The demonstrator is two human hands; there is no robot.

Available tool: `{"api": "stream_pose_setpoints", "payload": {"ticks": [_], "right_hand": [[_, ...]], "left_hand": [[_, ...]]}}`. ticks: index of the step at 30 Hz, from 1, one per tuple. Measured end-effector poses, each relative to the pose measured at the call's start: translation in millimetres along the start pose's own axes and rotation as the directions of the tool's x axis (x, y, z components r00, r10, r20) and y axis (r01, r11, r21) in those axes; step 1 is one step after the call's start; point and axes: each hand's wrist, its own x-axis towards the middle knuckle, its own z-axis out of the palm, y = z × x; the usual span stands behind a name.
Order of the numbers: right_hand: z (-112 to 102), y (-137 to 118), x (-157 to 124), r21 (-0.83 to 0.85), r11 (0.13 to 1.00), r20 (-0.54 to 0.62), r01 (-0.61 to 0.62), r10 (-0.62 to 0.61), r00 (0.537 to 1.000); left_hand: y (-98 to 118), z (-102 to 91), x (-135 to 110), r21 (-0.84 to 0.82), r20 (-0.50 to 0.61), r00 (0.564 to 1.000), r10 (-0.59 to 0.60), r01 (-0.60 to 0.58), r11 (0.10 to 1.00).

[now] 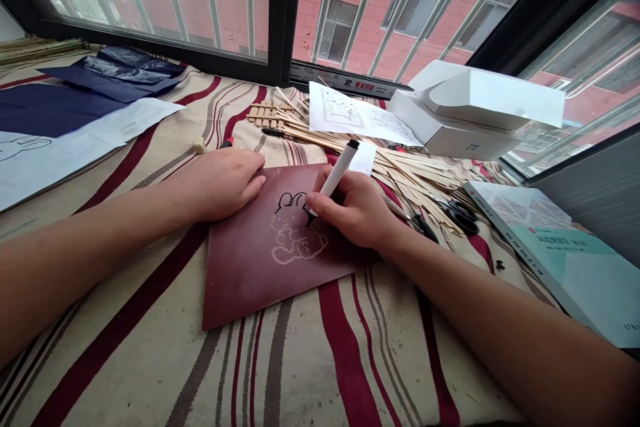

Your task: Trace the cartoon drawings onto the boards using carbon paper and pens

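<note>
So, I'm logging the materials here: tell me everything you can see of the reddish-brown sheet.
The reddish-brown sheet is thin, flat, four-cornered and smooth, with a faint sheen; its material is unclear. It bears a pale rabbit-like outline, with the ears and part of the head in black. It lies askew on the striped cloth. The left hand rests over its upper left; the right hand covers part of its right side, holding a white marker with its tip at the outline.
</note>
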Motion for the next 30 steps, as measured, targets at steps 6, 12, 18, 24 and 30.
{"api": "stream_pose_setpoints", "payload": {"ticks": [6, 12, 18, 24, 30], "right_hand": [[0.0, -1.7, 1.0, -0.037, 0.999, 0.029, 0.032, -0.031, 0.999], [-1.2, -4.7, 1.9, -0.045, 0.998, 0.052, 0.052, -0.050, 0.997], [-3.8, -6.2, 1.9, -0.060, 0.997, 0.109, 0.049, -0.042, 0.993], [-5.2, -5.9, 1.6, -0.038, 0.998, 0.143, 0.051, -0.045, 0.989], [-7.4, -5.6, 1.1, -0.016, 0.997, 0.162, 0.072, -0.068, 0.984]], "left_hand": [[0.2, 0.6, 0.7, -0.002, -0.013, 1.000, 0.002, -0.002, 1.000], [-1.8, 1.9, 0.6, 0.028, -0.022, 0.999, 0.024, -0.023, 0.999], [-3.4, 3.1, 1.7, 0.030, -0.034, 0.999, 0.040, -0.039, 0.999], [-2.9, 3.5, 1.9, 0.007, -0.045, 0.999, 0.023, -0.023, 1.000], [-1.5, 2.0, 1.2, 0.029, -0.028, 0.999, 0.027, -0.026, 0.999]]}}
